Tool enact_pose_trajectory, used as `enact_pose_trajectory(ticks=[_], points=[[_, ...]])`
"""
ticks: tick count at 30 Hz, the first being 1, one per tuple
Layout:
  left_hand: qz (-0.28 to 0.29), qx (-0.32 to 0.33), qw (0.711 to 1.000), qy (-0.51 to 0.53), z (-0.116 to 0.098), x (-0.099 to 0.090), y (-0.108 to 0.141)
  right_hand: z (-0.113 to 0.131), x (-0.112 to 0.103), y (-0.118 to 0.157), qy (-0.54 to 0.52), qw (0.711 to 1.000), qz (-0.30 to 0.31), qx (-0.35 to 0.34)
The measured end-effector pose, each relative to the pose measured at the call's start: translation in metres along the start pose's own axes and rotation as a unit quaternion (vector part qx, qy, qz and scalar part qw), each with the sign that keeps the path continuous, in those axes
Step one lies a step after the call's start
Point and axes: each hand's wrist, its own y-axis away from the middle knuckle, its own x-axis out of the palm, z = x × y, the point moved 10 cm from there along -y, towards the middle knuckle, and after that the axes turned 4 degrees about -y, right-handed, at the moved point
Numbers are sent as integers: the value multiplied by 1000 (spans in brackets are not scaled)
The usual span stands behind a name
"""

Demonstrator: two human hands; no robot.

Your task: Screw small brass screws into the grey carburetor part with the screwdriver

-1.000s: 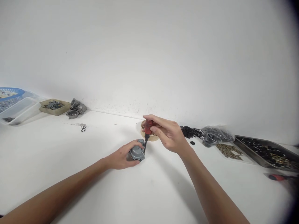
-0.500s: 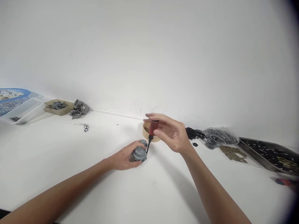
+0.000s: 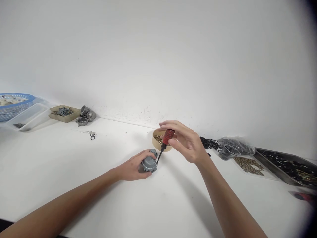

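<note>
My left hand [image 3: 135,166] grips a small grey metal carburetor [image 3: 149,163] against the white table, thumb and fingers on either side of it. In my right hand [image 3: 187,140] is a screwdriver [image 3: 168,136] with a red handle and a dark shaft, held between the thumb and fingers. Its shaft slants down to the left, and the tip meets the right edge of the carburetor. Whatever sits under the tip is too small to make out. Just behind the screwdriver stands a round cream bowl [image 3: 156,144] of small brass-coloured parts, partly covered by the handle.
At left are a blue basket [image 3: 26,105], a clear plastic tray [image 3: 37,115], a tan tray [image 3: 71,116] and grey metal castings [image 3: 85,116]. Black rings [image 3: 92,136] lie nearer. Rightward are black cords [image 3: 210,144], a plastic bag [image 3: 235,147], brass parts [image 3: 247,164] and a metal tray [image 3: 269,165].
The screwdriver's handle has swung to the right with my right hand, so it leans more. Its tip stays at the carburetor's edge, which my left hand still holds.
</note>
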Motion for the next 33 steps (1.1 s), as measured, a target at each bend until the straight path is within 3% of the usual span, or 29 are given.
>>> enact_pose_trajectory(ticks=[2,5,9,12,17,21,25,29,33], points=[[-1,3,1000,3,-1,0,0,-2,3,0,-16,1000,19,14],[-3,8,1000,4,-2,-1,0,3,-5,1,26,1000,-10,-15],[-6,11,1000,5,-2,-2,-1,2,-1,1,1,1000,12,-5],[-4,9,1000,6,-1,-2,-1,7,-6,1,33,999,-7,-21],[-11,11,1000,12,-3,-3,-1,5,5,2,14,998,55,3],[-8,7,1000,16,-3,-3,-1,9,1,2,30,999,22,-20],[-9,6,1000,16,-4,-2,-1,1,3,2,-5,999,31,20],[-15,13,1000,21,-5,-3,-2,7,-3,2,30,999,23,-30],[-16,13,1000,18,-5,-4,-1,3,-4,2,-1,1000,23,-12]])
